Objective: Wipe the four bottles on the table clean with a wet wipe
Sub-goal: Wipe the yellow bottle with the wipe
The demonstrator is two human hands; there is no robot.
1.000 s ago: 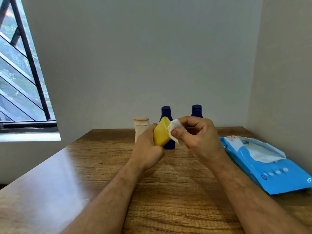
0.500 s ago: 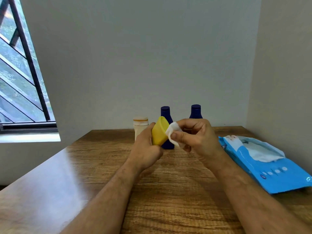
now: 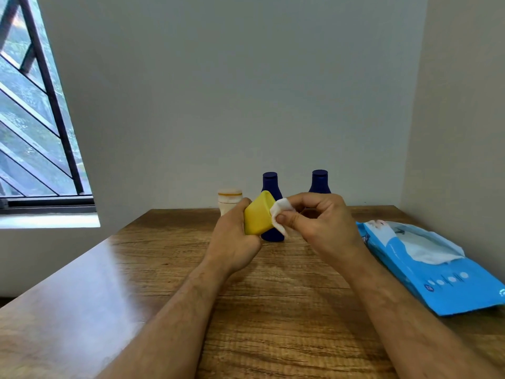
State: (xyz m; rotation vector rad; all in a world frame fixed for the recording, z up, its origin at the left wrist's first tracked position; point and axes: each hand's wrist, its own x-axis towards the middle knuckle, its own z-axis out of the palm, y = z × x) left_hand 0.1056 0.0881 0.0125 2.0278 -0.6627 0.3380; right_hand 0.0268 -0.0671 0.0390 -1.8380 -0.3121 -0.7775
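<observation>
My left hand (image 3: 233,239) grips a yellow bottle (image 3: 258,214), tilted above the wooden table (image 3: 164,283). My right hand (image 3: 319,220) pinches a white wet wipe (image 3: 278,212) against the yellow bottle's right side. Behind the hands, near the wall, stand a cream bottle (image 3: 229,199) with an orange ring, a dark blue bottle (image 3: 270,184) and a second dark blue bottle (image 3: 319,181). My hands hide the lower parts of these bottles.
A blue pack of wet wipes (image 3: 437,272) lies open on the right side of the table, a white wipe sticking out of it. Walls close the table at the back and right. A barred window (image 3: 35,119) is at the left.
The yellow bottle has turned a little in my left hand, and the wipe has slid along its right side. Both hands stay in nearly the same place.
</observation>
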